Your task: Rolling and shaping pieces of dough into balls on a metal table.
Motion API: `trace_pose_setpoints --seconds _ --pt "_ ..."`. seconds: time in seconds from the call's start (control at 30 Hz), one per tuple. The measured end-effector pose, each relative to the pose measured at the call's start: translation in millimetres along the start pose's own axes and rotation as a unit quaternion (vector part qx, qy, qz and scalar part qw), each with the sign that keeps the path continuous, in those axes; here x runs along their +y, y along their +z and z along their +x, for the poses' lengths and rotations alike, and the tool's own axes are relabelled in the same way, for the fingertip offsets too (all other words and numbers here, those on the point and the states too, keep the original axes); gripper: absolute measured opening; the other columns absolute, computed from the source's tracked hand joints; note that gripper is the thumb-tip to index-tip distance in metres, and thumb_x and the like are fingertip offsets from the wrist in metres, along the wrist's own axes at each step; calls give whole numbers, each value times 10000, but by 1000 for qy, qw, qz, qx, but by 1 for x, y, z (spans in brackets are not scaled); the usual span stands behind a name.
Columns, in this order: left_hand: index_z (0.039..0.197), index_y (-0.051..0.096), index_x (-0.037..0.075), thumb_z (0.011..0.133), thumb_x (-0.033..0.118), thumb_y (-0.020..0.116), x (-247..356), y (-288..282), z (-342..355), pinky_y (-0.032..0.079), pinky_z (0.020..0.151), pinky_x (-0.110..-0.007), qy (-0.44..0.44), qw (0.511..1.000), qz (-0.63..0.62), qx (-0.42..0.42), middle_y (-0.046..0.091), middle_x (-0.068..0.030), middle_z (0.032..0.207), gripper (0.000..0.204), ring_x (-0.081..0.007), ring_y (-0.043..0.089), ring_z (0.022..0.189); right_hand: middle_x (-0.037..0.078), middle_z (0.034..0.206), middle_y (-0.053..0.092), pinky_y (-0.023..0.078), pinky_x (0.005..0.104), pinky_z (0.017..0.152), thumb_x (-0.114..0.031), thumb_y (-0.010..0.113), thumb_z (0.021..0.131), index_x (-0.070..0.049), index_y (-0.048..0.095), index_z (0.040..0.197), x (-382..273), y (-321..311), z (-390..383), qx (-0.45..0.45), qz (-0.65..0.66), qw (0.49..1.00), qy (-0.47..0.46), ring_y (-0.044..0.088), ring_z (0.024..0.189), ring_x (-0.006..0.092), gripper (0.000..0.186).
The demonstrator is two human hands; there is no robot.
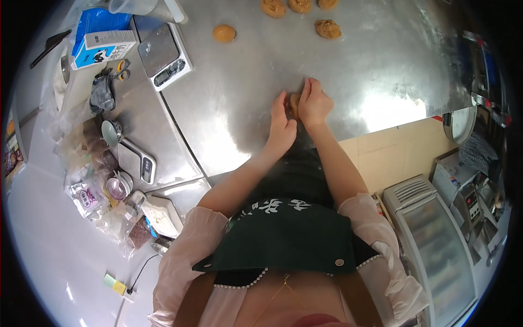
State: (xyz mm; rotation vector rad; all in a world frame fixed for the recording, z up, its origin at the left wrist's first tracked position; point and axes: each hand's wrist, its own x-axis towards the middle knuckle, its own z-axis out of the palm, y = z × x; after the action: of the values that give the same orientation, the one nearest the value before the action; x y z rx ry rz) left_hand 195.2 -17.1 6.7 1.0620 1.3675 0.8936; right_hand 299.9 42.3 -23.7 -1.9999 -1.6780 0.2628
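A small tan-brown piece of dough (295, 103) sits between my two hands, low over the steel table. My left hand (280, 128) curves against its left side, fingers bent around it. My right hand (315, 105) is closed against the other side, its fingers curled and pressed together. Part of the dough is hidden by the hands. Farther off, a smooth round dough ball (224, 33) lies alone on the table. Right of it are a rougher lump (328, 29) and several similar lumps along the top edge of the view.
A large digital scale (163, 54) stands at the left, a smaller scale (137, 161) nearer me. Scissors (121, 71), a blue and white carton (106, 48), plastic bags and a white tub (161, 216) crowd that side. At the lower right is a glass-topped freezer (438, 240).
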Motion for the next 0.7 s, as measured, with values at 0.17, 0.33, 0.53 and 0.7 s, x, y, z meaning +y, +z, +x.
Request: trace_pose_setpoints --seconds 0.17,0.33,0.53,0.7 --pt "1446 219 -19 746 -146 365 -1 -7 -1 255 1128 -370 -21 998 2 -63 289 -200 1445 726 -297 299 1376 139 625 639 467 442 472 -220 549 923 -108 610 943 -20 -18 4 2 77 996 41 620 530 347 129" --pt "1455 175 -11 752 -116 435 17 13 -37 241 1131 -411 89 991 99 -16 279 -198 1420 757 -321 328 1335 145 638 640 468 457 485 -227 532 932 -100 608 951 -11 -17 -13 -41 54 995 69 621 544 358 149" --pt "1438 249 -10 743 -103 415 -7 -1 -14 240 1128 -380 13 998 54 -30 307 -205 1441 721 -334 332 1332 157 669 644 481 460 518 -219 525 934 -85 597 972 0 -12 -21 -36 41 997 48 625 576 367 156" --pt "1458 192 -1 727 -152 370 -13 21 -45 213 1145 -376 19 999 -18 -42 290 -168 1447 767 -275 281 1374 161 700 650 486 461 545 -228 534 933 -78 596 1005 0 -22 -37 2 168 981 94 629 607 374 178"
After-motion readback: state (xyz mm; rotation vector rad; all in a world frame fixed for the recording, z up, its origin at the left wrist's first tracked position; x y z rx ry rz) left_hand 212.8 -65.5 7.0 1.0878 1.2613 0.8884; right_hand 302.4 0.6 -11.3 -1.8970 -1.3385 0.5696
